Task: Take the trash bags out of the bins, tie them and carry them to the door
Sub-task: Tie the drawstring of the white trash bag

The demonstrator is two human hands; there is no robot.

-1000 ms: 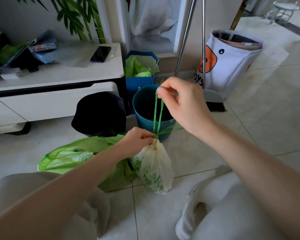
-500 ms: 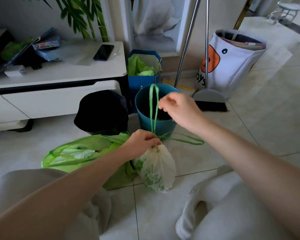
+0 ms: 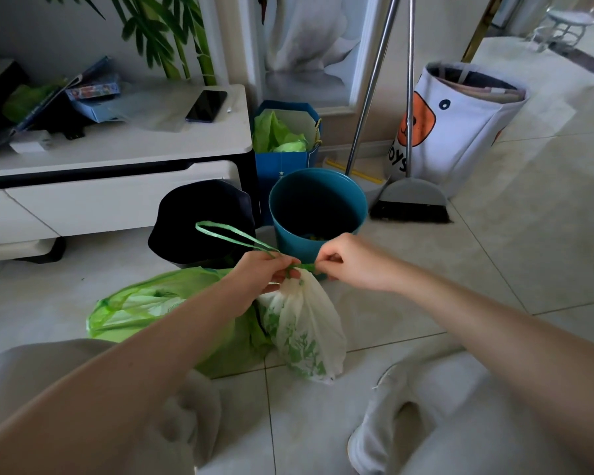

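Observation:
A small white trash bag with green print (image 3: 302, 334) stands on the floor tiles, its neck gathered by a green drawstring (image 3: 227, 233). My left hand (image 3: 263, 277) pinches the neck and one string loop, which trails up and to the left. My right hand (image 3: 352, 264) grips the other string end just right of the neck. Behind the hands stands a teal bin (image 3: 318, 209) with no bag in it. A black bin (image 3: 203, 221) is to its left. A larger green trash bag (image 3: 141, 303) lies flat on the floor under my left forearm.
A white low cabinet (image 3: 117, 186) with a phone (image 3: 206, 106) stands at the left. A blue paper bag (image 3: 285, 138) holding green plastic sits behind the teal bin. A broom and dustpan (image 3: 410, 200) and a white toy basket (image 3: 460, 121) stand at the right. My knees and a slipper fill the foreground.
My right hand has come down from above the teal bin to the bag's neck. The string loop now points up-left instead of straight up. My left hand stayed on the neck.

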